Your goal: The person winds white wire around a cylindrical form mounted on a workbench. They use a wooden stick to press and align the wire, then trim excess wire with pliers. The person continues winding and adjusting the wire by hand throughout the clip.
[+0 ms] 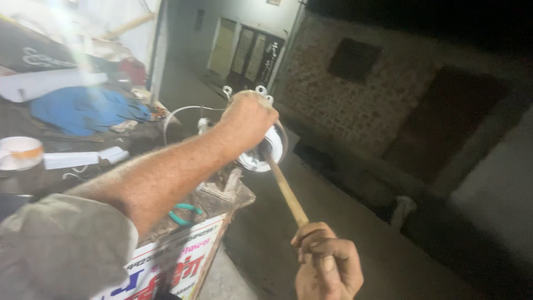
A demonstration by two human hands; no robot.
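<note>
My left hand (247,119) is closed over the top of a round white metal part (261,155) with a thin wire ring (186,114) and small metal lugs above it. My right hand (327,264) grips the lower end of a wooden stick (286,191), a handle that slants up to the round part. The stick's upper end meets the part just below my left hand. Whatever sits on that end is hidden by the part and my hand.
A cluttered wooden bench (225,197) lies at left with a blue cloth (83,111), a white bowl (19,153), paper scraps and teal-handled pliers (183,214). A printed sign (172,264) hangs on its front. A dark street, a brick wall (355,105) and a doorway (252,55) lie beyond.
</note>
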